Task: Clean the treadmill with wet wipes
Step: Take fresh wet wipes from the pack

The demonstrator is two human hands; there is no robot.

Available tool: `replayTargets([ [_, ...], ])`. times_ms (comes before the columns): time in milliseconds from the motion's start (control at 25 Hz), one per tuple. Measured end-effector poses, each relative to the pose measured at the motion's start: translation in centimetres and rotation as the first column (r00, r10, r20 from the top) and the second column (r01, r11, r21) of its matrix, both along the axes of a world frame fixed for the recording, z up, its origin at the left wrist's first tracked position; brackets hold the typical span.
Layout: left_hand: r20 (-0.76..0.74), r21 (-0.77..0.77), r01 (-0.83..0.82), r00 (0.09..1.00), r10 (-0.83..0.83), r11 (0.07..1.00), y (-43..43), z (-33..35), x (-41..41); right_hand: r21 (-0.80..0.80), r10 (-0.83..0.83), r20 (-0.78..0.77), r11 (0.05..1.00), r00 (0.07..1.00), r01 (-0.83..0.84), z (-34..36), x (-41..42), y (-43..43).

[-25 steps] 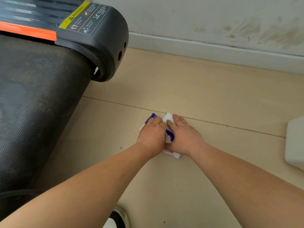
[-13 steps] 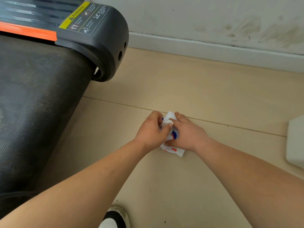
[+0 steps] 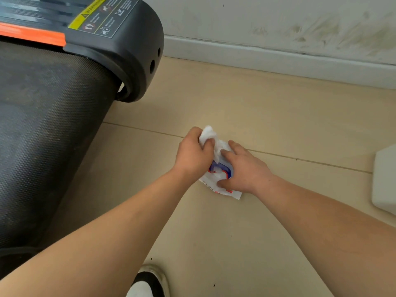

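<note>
White wet wipe (image 3: 208,132) sits pinched in my left hand's (image 3: 192,155) curled fingers, rising from the wipes pack (image 3: 234,194). My right hand (image 3: 246,168) presses that pack flat-fingered onto the floor (image 3: 257,108), right of the treadmill (image 3: 53,125).

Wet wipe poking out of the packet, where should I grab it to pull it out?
Take the crumpled loose end of the wet wipe, coming from above on the treadmill side, as the left hand pinches it now. It stands up clear of the packet, which the right hand presses flat to the floor.
</note>
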State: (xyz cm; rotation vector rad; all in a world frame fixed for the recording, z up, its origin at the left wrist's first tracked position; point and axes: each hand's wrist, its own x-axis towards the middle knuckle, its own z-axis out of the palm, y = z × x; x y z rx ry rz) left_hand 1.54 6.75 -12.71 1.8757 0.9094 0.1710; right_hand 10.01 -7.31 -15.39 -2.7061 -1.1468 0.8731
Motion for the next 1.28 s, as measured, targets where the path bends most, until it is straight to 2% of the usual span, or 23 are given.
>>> replayTargets([
  [80,0.012,-0.044,-0.104,0.994,0.105,0.994,0.7,0.5,0.1,0.028,-0.05,0.046,0.998,0.998,0.049,0.3,0.0,0.0],
  [160,-0.031,-0.094,-0.169,0.986,0.166,0.981,1.5,-0.2,-0.3,0.085,-0.261,-0.011,0.962,0.965,0.261,0.2,0.2,0.3],
  [240,-0.135,-0.156,-0.157,0.981,0.137,0.975,1.5,-1.3,-1.2,0.066,-0.468,-0.055,0.88,0.882,0.471,0.0,0.5,0.6],
  [280,-0.184,-0.203,-0.133,0.978,0.095,0.97,1.2,-1.9,-1.6,0.019,-0.51,-0.056,0.859,0.858,0.512,-0.1,0.5,0.7],
  [360,-0.248,-0.281,-0.077,0.969,0.005,0.957,0.6,-2.5,-2.1,-0.035,-0.515,-0.055,0.857,0.856,0.514,-0.2,0.2,1.0],
  [480,-0.271,-0.28,-0.013,0.96,-0.066,0.96,0.5,-2.5,-2.5,-0.026,-0.533,-0.071,0.846,0.843,0.533,-0.6,-0.2,1.3],
  [600,-0.25,-0.297,-0.007,0.966,-0.071,0.955,0.9,-2.4,-2.6,0.023,-0.626,-0.2,0.766,0.754,0.642,-0.6,-0.3,1.3],
  [720,-0.182,-0.261,-0.043,0.983,-0.005,0.964,0.3,-1.6,-2.4,0.049,-0.664,-0.298,0.707,0.686,0.705,0.0,0.1,1.6],
  [800,-0.093,-0.317,-0.084,0.994,0.057,0.945,0.2,-0.9,-2.0,0.093,-0.677,-0.359,0.658,0.642,0.747,0.5,0.8,1.8],
  [880,-0.032,-0.363,0.005,0.999,-0.018,0.932,-0.1,-0.6,-2.0,0.114,-0.684,-0.398,0.625,0.612,0.773,0.9,1.2,1.8],
  [960,-0.093,-0.295,0.165,0.975,-0.2,0.941,-1.0,-0.5,-2.1,0.109,-0.708,-0.428,0.577,0.562,0.81,1.0,1.5,1.8],
  [1040,-0.253,-0.133,0.331,0.9,-0.355,0.934,-2.1,-0.8,-2.3,0.1,-0.729,-0.47,0.517,0.498,0.85,1.1,1.8,1.7],
  [1080,-0.327,-0.027,0.39,0.867,-0.377,0.92,-2.4,-1.0,-2.3,0.095,-0.729,-0.489,0.501,0.479,0.86,1.2,1.9,1.8],
  [1160,-0.38,0.148,0.404,0.866,-0.325,0.903,-2.1,-1.3,-2.1,0.083,-0.71,-0.536,0.494,0.457,0.865,1.6,2.0,1.8],
  [1280,-0.403,0.262,0.387,0.876,-0.264,0.884,-1.5,-1.7,-1.9,0.064,-0.658,-0.631,0.485,0.412,0.872,2.1,1.4,1.6],
])
